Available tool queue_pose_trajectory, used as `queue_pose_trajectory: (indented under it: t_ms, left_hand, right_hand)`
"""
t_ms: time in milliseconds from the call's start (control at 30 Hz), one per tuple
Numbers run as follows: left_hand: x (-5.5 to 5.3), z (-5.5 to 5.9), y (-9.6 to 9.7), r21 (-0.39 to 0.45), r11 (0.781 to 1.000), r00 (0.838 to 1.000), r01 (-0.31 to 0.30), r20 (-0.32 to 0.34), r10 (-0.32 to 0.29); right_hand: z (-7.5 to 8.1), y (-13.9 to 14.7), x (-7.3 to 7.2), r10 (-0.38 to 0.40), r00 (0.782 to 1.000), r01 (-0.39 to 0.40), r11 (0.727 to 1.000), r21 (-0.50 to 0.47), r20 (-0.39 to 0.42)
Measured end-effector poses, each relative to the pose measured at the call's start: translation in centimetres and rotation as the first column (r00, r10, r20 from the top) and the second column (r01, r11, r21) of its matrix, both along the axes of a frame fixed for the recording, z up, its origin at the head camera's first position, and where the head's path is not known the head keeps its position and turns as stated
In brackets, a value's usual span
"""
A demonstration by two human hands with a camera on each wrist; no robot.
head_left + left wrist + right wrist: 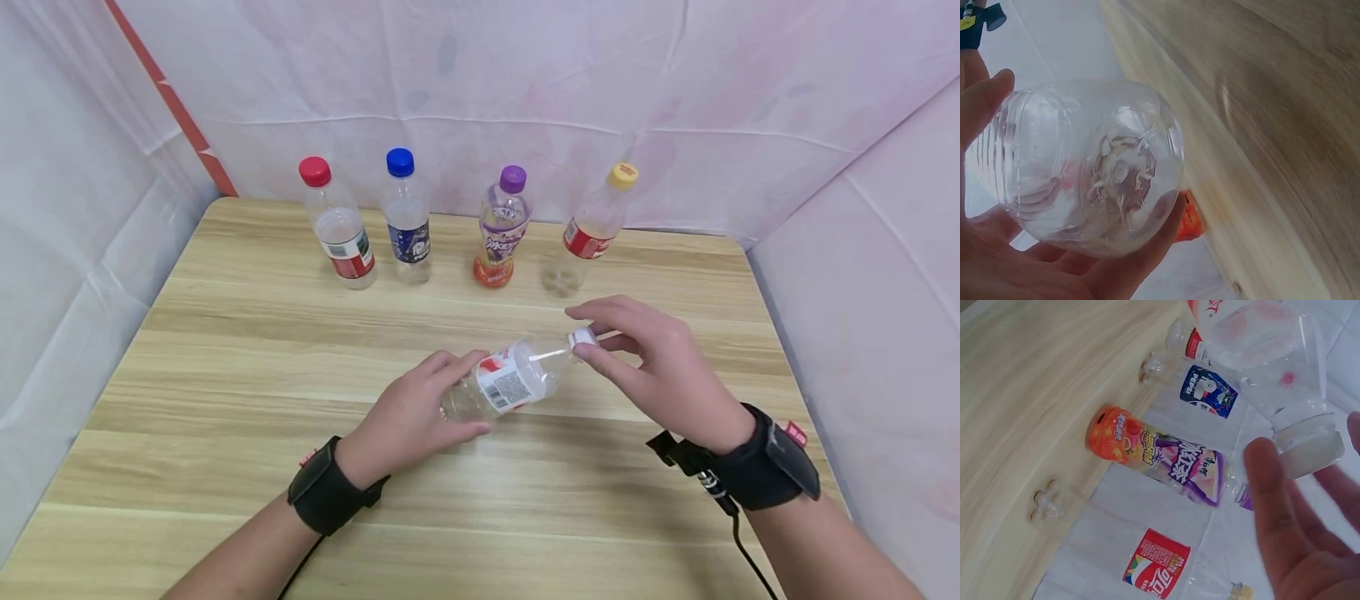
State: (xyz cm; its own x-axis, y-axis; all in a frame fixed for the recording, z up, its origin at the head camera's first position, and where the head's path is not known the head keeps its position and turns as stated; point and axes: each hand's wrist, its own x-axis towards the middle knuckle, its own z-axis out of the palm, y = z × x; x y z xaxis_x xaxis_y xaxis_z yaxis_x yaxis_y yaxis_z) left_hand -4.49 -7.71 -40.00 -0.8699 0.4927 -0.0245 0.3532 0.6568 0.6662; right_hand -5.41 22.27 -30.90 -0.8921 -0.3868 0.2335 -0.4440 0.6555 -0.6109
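A clear plastic bottle (513, 379) with a white and red label is held tilted above the table, its white cap (582, 337) toward the right. My left hand (412, 412) grips it around the lower end, thumb on the near side and fingers on the far side. In the left wrist view, the moulded base (1122, 175) faces the camera. At the other end, my right hand (660, 358) has its thumb and fingers about the cap. The right wrist view shows the translucent cap (1310, 450) between the fingertips, partly hidden by them.
Along the table's back edge stand a red-capped bottle (341, 237), a blue-capped Pepsi bottle (408, 233), a purple-capped bottle (502, 233) and a yellow-capped bottle (588, 237). White cloth (450, 75) hangs behind and beside the wooden table (225, 375). Black bands with cables circle both wrists.
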Motion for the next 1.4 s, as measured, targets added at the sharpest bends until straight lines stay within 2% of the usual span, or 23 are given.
queue_pose_trajectory:
  t_ms: [133, 267, 367, 500, 633, 867, 967, 1200, 1400]
  left_hand:
    - [0.1, -0.04, 0.04, -0.03, 1.0, 0.999, -0.007, -0.044, 0.006]
    - [0.15, -0.22, 0.1, -0.05, 0.999, 0.996, -0.008, -0.089, 0.003]
    - [0.22, -0.31, 0.1, -0.052, 0.999, 0.993, -0.003, -0.116, -0.003]
    - [0.24, -0.3, 0.07, -0.05, 0.999, 0.991, 0.002, -0.131, -0.009]
    - [0.16, -0.22, 0.04, -0.037, 0.999, 0.993, 0.012, -0.117, -0.017]
    - [-0.03, -0.13, -0.1, 0.006, 1.0, 1.0, 0.012, -0.007, -0.012]
    - [-0.08, -0.2, -0.17, -0.002, 1.0, 1.0, 0.01, 0.006, -0.01]
    - [-0.13, -0.31, -0.09, -0.012, 1.0, 1.0, 0.007, -0.01, -0.007]
    - [-0.02, -0.07, -0.01, -0.011, 1.0, 1.0, 0.007, -0.002, -0.007]
  right_hand:
    - [0.21, -0.04, -0.03, -0.073, 0.992, 0.075, 0.997, -0.01, 0.104]
    - [0.16, -0.15, -0.03, -0.103, 0.981, 0.104, 0.995, 0.002, 0.163]
    - [-0.08, -0.33, -0.04, -0.096, 0.985, 0.095, 0.995, 0.014, 0.147]
    - [-0.29, -0.46, -0.06, -0.07, 0.995, 0.069, 0.997, 0.026, 0.075]
    - [-0.39, -0.4, -0.08, -0.036, 0.999, 0.035, 0.999, 0.037, 0.018]
    - [-0.41, -0.1, -0.14, 0.058, 0.994, -0.053, 0.997, 0.052, -0.093]
    - [-0.45, 0.01, -0.18, 0.09, 0.99, -0.086, 0.995, 0.046, -0.11]
    - [-0.43, 0.01, -0.16, 0.088, 0.994, -0.083, 0.994, 0.073, -0.06]
    - [-0.2, -0.11, -0.21, 0.011, 1.0, -0.013, 0.997, 0.079, 0.026]
